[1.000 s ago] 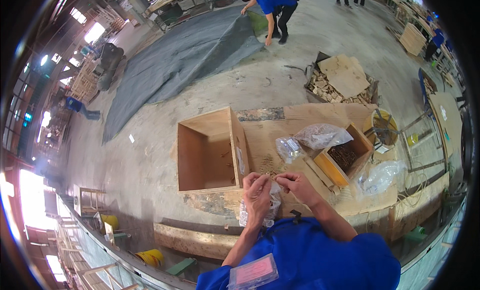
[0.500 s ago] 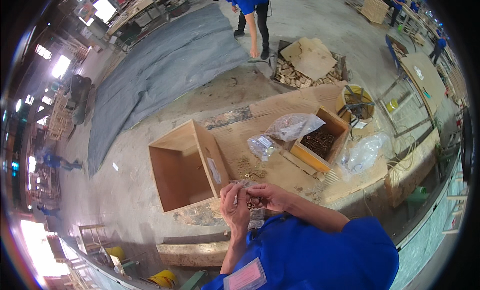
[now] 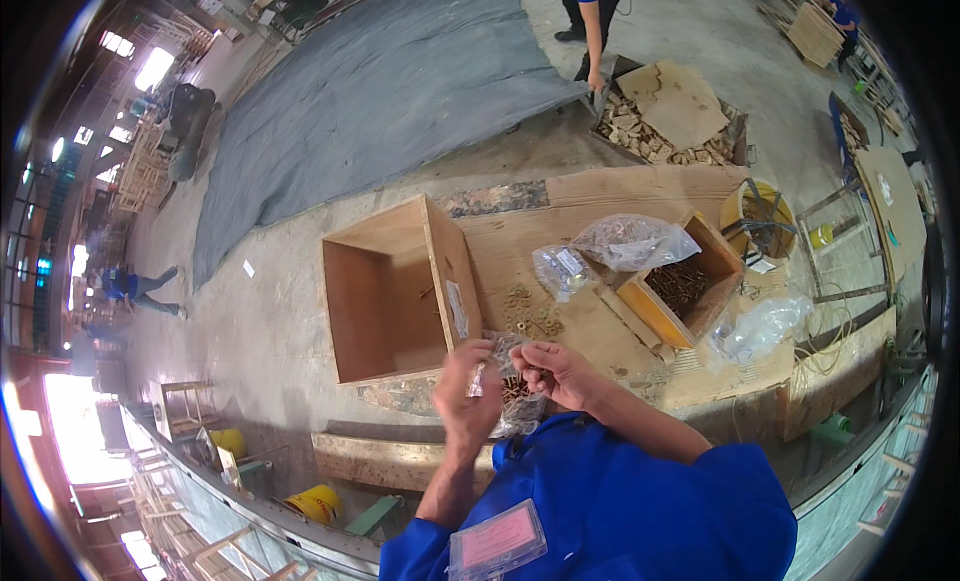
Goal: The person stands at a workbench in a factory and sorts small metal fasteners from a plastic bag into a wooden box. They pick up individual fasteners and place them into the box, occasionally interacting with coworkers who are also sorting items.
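My left hand (image 3: 467,396), slightly blurred, is closed with curled fingers; a shiny clear piece of plastic (image 3: 475,382) shows at them. To its right, my right hand (image 3: 556,375) has its thumb and fingers pinched together. What they pinch is too small to make out. Below and between the hands lies an open clear plastic bag (image 3: 522,416) with copper-coloured screws (image 3: 514,388) in it. Just beyond it, a scatter of small brass-coloured fittings (image 3: 530,316) rests on the cardboard sheet (image 3: 600,206). The wooden box (image 3: 455,271) stands on its side by my left hand.
A smaller wooden box (image 3: 645,311) of dark screws stands at right, with plastic bags (image 3: 635,243) around it. Behind are a yellow bucket (image 3: 735,216) and a bin of wood offcuts (image 3: 740,141). A co-worker (image 3: 592,31) grips the grey tarp (image 3: 390,91).
My hands have moved apart, uncovering the bag of screws between them. The co-worker has lifted the tarp's corner near the offcut bin. The view has shifted.
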Action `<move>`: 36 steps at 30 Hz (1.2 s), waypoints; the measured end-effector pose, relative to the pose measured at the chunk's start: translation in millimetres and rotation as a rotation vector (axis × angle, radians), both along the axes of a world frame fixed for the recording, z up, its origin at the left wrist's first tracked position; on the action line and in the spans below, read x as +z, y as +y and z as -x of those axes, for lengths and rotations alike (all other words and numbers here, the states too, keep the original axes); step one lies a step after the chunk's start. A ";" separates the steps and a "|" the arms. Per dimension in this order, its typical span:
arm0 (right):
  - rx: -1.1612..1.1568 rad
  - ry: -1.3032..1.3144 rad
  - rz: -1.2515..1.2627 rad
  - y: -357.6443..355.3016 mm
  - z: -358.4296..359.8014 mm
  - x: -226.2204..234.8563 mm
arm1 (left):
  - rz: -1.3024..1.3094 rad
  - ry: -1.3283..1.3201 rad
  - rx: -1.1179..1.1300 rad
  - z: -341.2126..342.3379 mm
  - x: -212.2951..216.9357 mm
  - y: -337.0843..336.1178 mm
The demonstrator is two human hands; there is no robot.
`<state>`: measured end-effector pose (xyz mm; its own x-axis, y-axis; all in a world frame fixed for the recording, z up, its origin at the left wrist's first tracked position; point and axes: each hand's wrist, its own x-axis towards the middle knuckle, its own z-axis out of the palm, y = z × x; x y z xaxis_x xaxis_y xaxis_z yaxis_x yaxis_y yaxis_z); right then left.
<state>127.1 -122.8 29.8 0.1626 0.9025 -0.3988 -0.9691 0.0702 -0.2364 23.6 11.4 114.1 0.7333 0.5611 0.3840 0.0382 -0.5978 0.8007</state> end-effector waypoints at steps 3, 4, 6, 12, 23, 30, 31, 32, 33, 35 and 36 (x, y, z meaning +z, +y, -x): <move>-0.160 0.007 0.237 -9.3 -4.5 -23.2 | -0.058 -0.020 0.119 -16.4 11.9 61.8; -0.222 0.052 0.187 -13.7 -3.3 -46.8 | -0.008 -0.012 0.150 -26.9 11.1 83.9; -0.239 0.056 0.280 -21.0 -0.8 -76.2 | -0.144 0.234 0.154 -44.7 -9.9 128.2; -0.228 0.014 0.374 -27.5 -0.4 -58.6 | -0.292 0.847 -0.335 -60.4 -122.0 215.7; -0.504 0.099 0.354 -102.0 -2.3 -101.1 | -0.502 -0.011 -0.270 -38.3 0.5 33.3; -0.224 -0.019 0.161 -86.8 -2.1 -61.9 | -0.694 1.115 -0.530 17.3 -152.6 -25.2; -0.197 -0.032 0.168 -84.1 -2.1 -61.8 | -0.707 1.077 -0.476 18.0 -157.9 -25.9; -0.220 -0.017 0.176 -80.5 0.1 -61.3 | -0.718 1.039 -0.423 19.2 -163.0 -26.6; -0.238 -0.014 0.198 -76.6 2.7 -60.6 | -0.727 1.001 -0.369 20.4 -167.9 -27.0; -0.263 -0.015 0.245 -70.6 8.1 -64.1 | -0.733 1.006 -0.405 19.1 -173.4 -27.4; -0.277 -0.027 0.265 -69.9 10.7 -65.8 | -0.736 1.009 -0.422 18.7 -175.6 -26.7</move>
